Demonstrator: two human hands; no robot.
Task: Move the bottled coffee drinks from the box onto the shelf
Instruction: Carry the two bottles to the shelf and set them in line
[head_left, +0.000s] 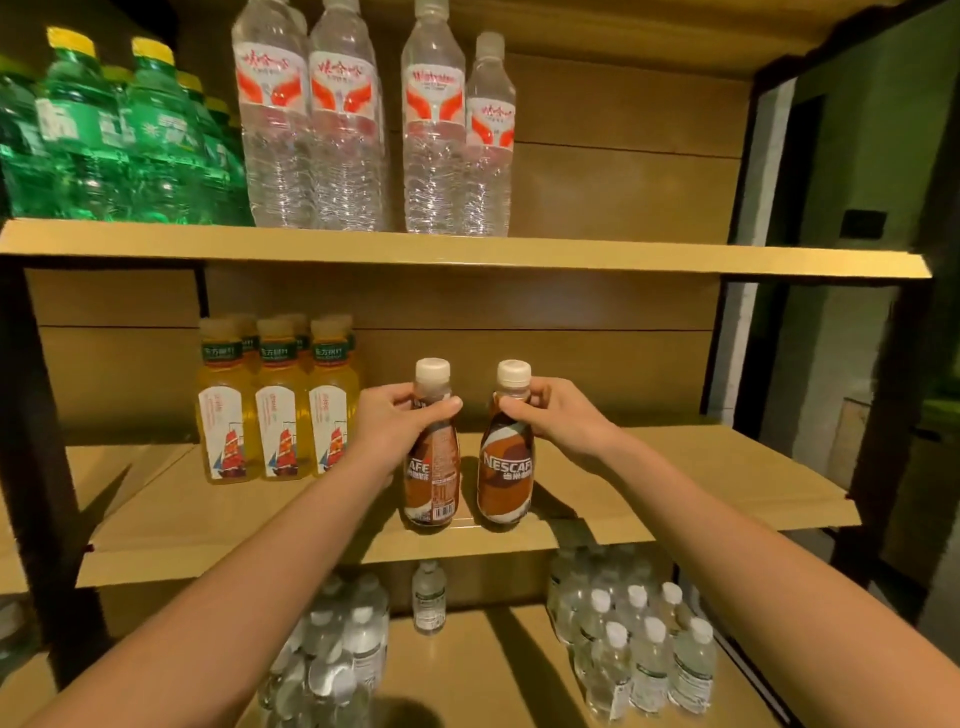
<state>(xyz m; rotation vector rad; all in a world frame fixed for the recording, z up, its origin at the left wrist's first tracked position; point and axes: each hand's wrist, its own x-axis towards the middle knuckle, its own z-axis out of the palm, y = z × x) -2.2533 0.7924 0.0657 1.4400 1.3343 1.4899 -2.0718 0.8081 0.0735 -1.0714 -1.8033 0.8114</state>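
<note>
Held two coffee bottles upright at the front edge of the middle shelf, side by side and just apart. Gripped the left bottle below its cap with the left hand, wrapping fingers and thumb round the neck. Pinched the right bottle the same way with the right hand. Looked to be at the placing step, with both bases seemingly down on the board. Would next need to let go, or first push both back beside the yellow tea bottles at left, without toppling either. Could not see the box. Worked at a cardboard-lined rack in a dim room, with big water bottles and green bottles above and small water bottles below.
</note>
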